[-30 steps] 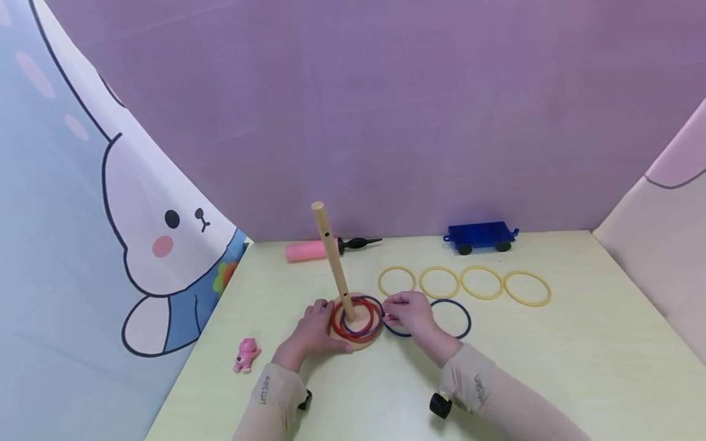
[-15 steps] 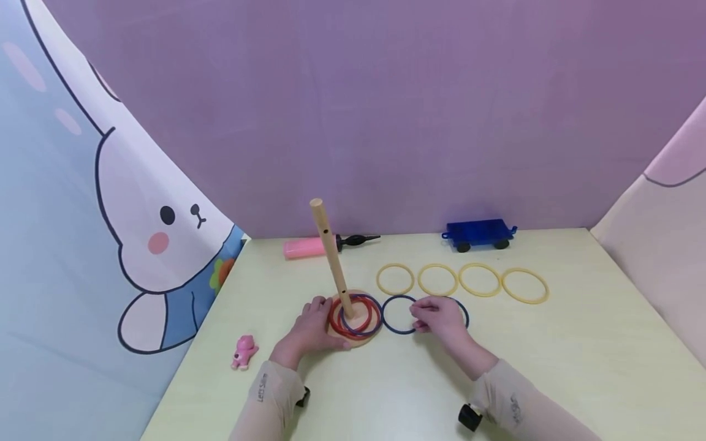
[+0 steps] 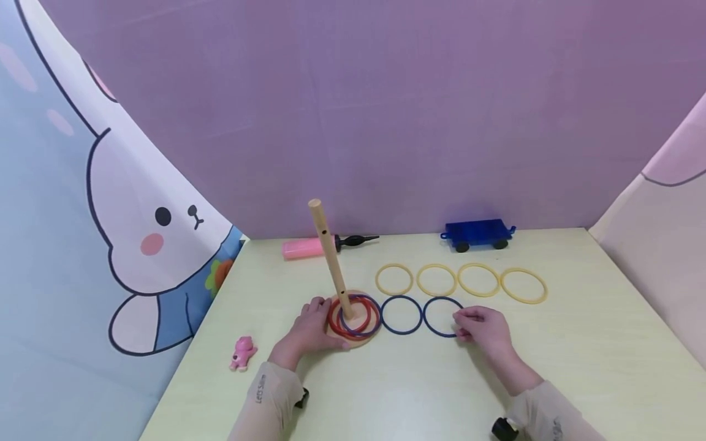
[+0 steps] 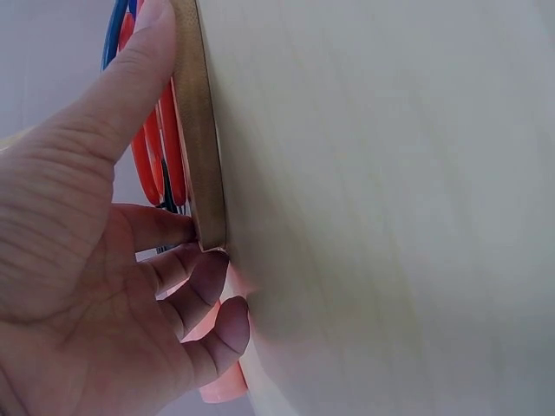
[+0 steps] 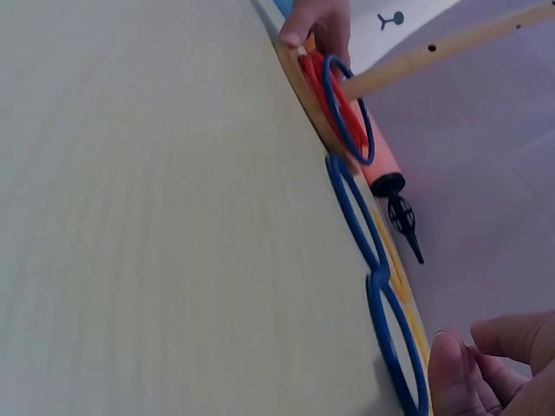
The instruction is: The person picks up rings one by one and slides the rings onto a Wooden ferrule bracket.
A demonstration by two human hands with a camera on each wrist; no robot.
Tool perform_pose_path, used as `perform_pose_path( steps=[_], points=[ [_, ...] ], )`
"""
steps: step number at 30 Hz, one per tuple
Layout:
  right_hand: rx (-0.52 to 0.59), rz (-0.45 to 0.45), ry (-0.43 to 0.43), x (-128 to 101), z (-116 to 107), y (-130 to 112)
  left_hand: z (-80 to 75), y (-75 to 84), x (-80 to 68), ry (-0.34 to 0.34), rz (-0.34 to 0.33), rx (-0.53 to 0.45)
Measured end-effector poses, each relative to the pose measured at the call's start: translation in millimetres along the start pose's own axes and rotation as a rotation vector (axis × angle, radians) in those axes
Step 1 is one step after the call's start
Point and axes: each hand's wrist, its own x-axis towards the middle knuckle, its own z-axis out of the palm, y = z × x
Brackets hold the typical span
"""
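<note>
A wooden peg stand [image 3: 331, 257] rises from a round base [image 3: 355, 341] that carries red and blue rings [image 3: 355, 315]. My left hand [image 3: 314, 321] grips the base's left rim [image 4: 204, 130], thumb on top and fingers curled against its edge. Two blue rings lie flat to the right of the base; the nearer one [image 3: 401, 315] lies free. My right hand [image 3: 469, 327] pinches the right rim of the farther blue ring [image 3: 436, 331], and the right wrist view shows curled fingertips [image 5: 451, 368] beside that ring [image 5: 395, 347].
Several yellow rings [image 3: 437, 280] lie in a row behind the blue ones. A blue toy cart [image 3: 477, 234] and a pink pump [image 3: 309, 247] sit by the back wall. A small pink figure [image 3: 241, 353] lies near the table's left edge.
My right hand let go of the blue ring beside the base and moved right to the second blue ring's far rim. The left hand stayed on the base.
</note>
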Motion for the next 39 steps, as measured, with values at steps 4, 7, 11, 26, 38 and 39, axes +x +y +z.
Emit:
perform_pose_path(
  steps=[4, 7, 11, 26, 38, 39],
  points=[
    [-0.064, 0.013, 0.029, 3.0, -10.4, 8.6, 0.2, -0.9, 0.3, -0.003, 0.0, 0.001],
    [-0.127, 0.012, 0.044, 4.4, -15.2, 11.6, 0.1, -1.4, 0.5, -0.003, -0.001, 0.002],
    [-0.189, 0.014, 0.048, 6.2, -17.6, 12.5, 0.4, -2.5, 1.0, 0.002, -0.001, 0.002],
    [-0.487, -0.02, 0.038, 16.9, -14.3, 11.0, 2.6, -3.3, 1.9, 0.006, 0.008, 0.014],
    [-0.561, -0.014, -0.003, 13.5, -19.4, 5.0, 2.6, -3.5, 1.4, 0.003, 0.01, 0.015],
    [-0.559, -0.015, -0.011, 13.0, -20.2, 4.6, 2.3, -3.3, 1.2, 0.005, 0.011, 0.017]
  ],
)
